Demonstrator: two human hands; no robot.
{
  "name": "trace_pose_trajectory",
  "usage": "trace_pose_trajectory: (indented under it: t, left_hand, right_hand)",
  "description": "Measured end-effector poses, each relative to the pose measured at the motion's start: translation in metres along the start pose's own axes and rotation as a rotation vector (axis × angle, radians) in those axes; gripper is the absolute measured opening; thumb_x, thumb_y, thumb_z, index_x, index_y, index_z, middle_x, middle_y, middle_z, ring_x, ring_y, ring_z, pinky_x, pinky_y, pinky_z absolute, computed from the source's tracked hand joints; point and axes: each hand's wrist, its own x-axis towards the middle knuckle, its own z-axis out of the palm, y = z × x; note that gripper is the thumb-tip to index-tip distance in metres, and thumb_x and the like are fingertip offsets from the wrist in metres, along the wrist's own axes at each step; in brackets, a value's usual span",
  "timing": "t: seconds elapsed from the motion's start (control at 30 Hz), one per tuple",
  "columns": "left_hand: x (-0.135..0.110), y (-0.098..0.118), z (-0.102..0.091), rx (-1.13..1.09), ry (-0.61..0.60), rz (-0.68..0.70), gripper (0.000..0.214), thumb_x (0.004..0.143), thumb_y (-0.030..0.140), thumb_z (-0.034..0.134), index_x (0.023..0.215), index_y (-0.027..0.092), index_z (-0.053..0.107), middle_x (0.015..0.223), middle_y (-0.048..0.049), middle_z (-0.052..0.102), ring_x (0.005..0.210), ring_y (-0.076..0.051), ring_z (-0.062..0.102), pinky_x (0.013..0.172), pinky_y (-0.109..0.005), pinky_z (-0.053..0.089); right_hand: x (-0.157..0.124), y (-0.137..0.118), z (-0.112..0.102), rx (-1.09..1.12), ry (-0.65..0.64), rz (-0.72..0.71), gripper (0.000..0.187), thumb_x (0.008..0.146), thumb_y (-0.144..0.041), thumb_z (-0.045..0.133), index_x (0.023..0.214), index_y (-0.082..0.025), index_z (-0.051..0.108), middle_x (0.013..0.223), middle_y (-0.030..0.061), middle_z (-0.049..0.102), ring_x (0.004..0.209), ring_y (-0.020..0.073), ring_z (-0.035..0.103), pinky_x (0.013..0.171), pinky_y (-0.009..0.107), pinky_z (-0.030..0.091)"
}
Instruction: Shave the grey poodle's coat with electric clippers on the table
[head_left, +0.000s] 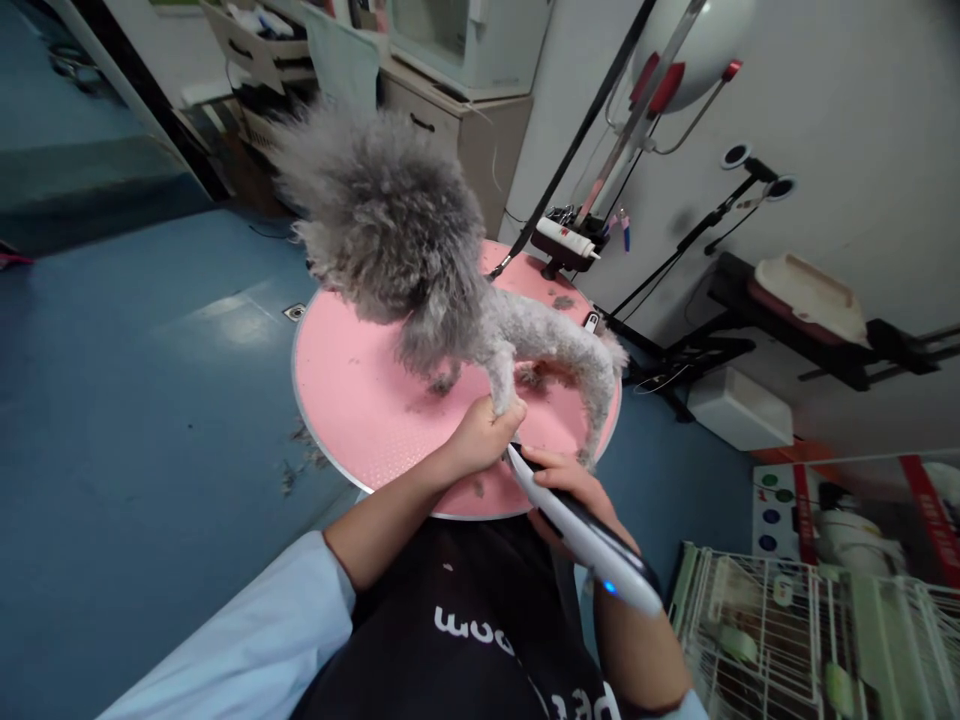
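A grey dog point(540, 325) with a fluffy, untrimmed head and a closely clipped body stands on a round pink grooming table point(352, 400). My left hand point(484, 432) is closed around the lower part of one of its front legs. In my right hand point(574, 485) is a white and black hair clipper point(592, 540) with a lit blue light. The clipper's head points up and left, close beside my left hand and the held leg. Whether its blade touches the fur is hidden. Clipped fur point(532, 378) lies under the dog's belly.
A black strap point(574, 140) slants down to the dog's neck. Behind the table stand a pole with a small tool tray point(566, 240) and a cabinet point(495, 150). Wire cages point(765, 620) are at lower right. Loose fur point(304, 455) lies on the blue floor.
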Motion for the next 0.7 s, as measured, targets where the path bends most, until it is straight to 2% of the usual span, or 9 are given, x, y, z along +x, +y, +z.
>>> trace_pose_trajectory:
  t: [0.07, 0.13, 0.17, 0.23, 0.3, 0.37, 0.43, 0.6, 0.7]
  left_hand:
    - [0.001, 0.001, -0.003, 0.000, -0.039, 0.024, 0.039, 0.086, 0.050, 0.044, 0.065, 0.018, 0.046, 0.060, 0.0016, 0.046, 0.058, -0.011, 0.044, 0.053, -0.023, 0.036]
    - [0.003, 0.003, -0.005, -0.015, -0.068, 0.027, 0.041, 0.087, 0.053, 0.044, 0.065, 0.018, 0.046, 0.060, 0.0009, 0.047, 0.057, -0.011, 0.045, 0.051, -0.022, 0.036]
    - [0.004, 0.004, -0.006, -0.032, -0.082, 0.013, 0.043, 0.087, 0.055, 0.044, 0.066, 0.018, 0.045, 0.059, 0.0008, 0.048, 0.055, -0.011, 0.046, 0.050, -0.022, 0.036]
    - [0.005, 0.006, -0.007, -0.080, -0.109, -0.031, 0.047, 0.086, 0.061, 0.044, 0.066, 0.018, 0.045, 0.057, 0.0009, 0.048, 0.051, -0.011, 0.048, 0.047, -0.022, 0.038]
    - [0.006, 0.007, -0.006, -0.123, -0.120, -0.054, 0.050, 0.084, 0.065, 0.045, 0.065, 0.019, 0.044, 0.055, 0.0007, 0.049, 0.049, -0.012, 0.050, 0.046, -0.022, 0.039]
    - [0.007, 0.006, -0.004, -0.140, -0.107, -0.050, 0.051, 0.084, 0.066, 0.047, 0.064, 0.019, 0.044, 0.054, 0.0005, 0.049, 0.048, -0.011, 0.051, 0.045, -0.022, 0.040]
    - [0.008, 0.004, -0.001, -0.144, -0.068, -0.043, 0.050, 0.085, 0.063, 0.048, 0.062, 0.019, 0.044, 0.052, 0.0009, 0.050, 0.047, -0.010, 0.049, 0.045, -0.021, 0.039]
    - [0.007, -0.001, 0.009, -0.174, 0.025, -0.041, 0.040, 0.086, 0.052, 0.050, 0.063, 0.019, 0.046, 0.052, 0.0024, 0.051, 0.046, -0.009, 0.049, 0.045, -0.020, 0.038]
    - [0.006, -0.001, 0.012, -0.205, 0.058, -0.055, 0.037, 0.086, 0.049, 0.049, 0.065, 0.019, 0.046, 0.052, 0.0033, 0.051, 0.045, -0.009, 0.049, 0.046, -0.020, 0.039]
  right_hand:
    - [0.006, 0.003, -0.009, 0.238, -0.112, 0.045, 0.030, 0.088, -0.028, 0.063, 0.117, -0.025, 0.057, 0.129, 0.0100, 0.066, 0.120, 0.0226, 0.064, 0.096, 0.040, 0.056]
    - [0.003, 0.007, -0.010, 0.415, -0.127, 0.154, 0.037, 0.083, -0.029, 0.070, 0.117, -0.025, 0.058, 0.131, 0.0102, 0.064, 0.122, 0.0246, 0.062, 0.098, 0.042, 0.054]
    - [-0.001, 0.008, -0.006, 0.499, -0.096, 0.207, 0.038, 0.081, -0.033, 0.073, 0.115, -0.025, 0.058, 0.128, 0.0102, 0.066, 0.118, 0.0256, 0.064, 0.095, 0.042, 0.056]
    - [-0.016, 0.008, 0.009, 0.647, 0.090, 0.320, 0.040, 0.078, -0.045, 0.074, 0.109, -0.026, 0.056, 0.118, 0.0088, 0.071, 0.095, 0.0242, 0.073, 0.079, 0.039, 0.061]
    - [-0.033, 0.004, 0.027, 0.732, 0.375, 0.448, 0.043, 0.080, -0.053, 0.070, 0.109, -0.028, 0.050, 0.111, 0.0065, 0.072, 0.061, 0.0166, 0.068, 0.056, 0.033, 0.059]
    - [-0.047, -0.002, 0.045, 0.723, 0.536, 0.562, 0.046, 0.081, -0.053, 0.068, 0.112, -0.027, 0.047, 0.110, 0.0076, 0.071, 0.050, 0.0134, 0.062, 0.049, 0.031, 0.054]
    - [-0.056, -0.010, 0.058, 0.673, 0.597, 0.608, 0.043, 0.081, -0.048, 0.070, 0.109, -0.026, 0.045, 0.111, 0.0076, 0.070, 0.051, 0.0128, 0.062, 0.049, 0.030, 0.053]
    - [-0.050, -0.023, 0.075, 0.587, 0.717, 0.487, 0.043, 0.080, -0.049, 0.069, 0.099, -0.029, 0.037, 0.116, 0.0048, 0.065, 0.053, 0.0103, 0.061, 0.047, 0.026, 0.050]
    - [-0.040, -0.025, 0.082, 0.489, 0.699, 0.477, 0.041, 0.084, -0.054, 0.062, 0.101, -0.030, 0.034, 0.117, 0.0058, 0.063, 0.053, 0.0104, 0.061, 0.048, 0.026, 0.050]
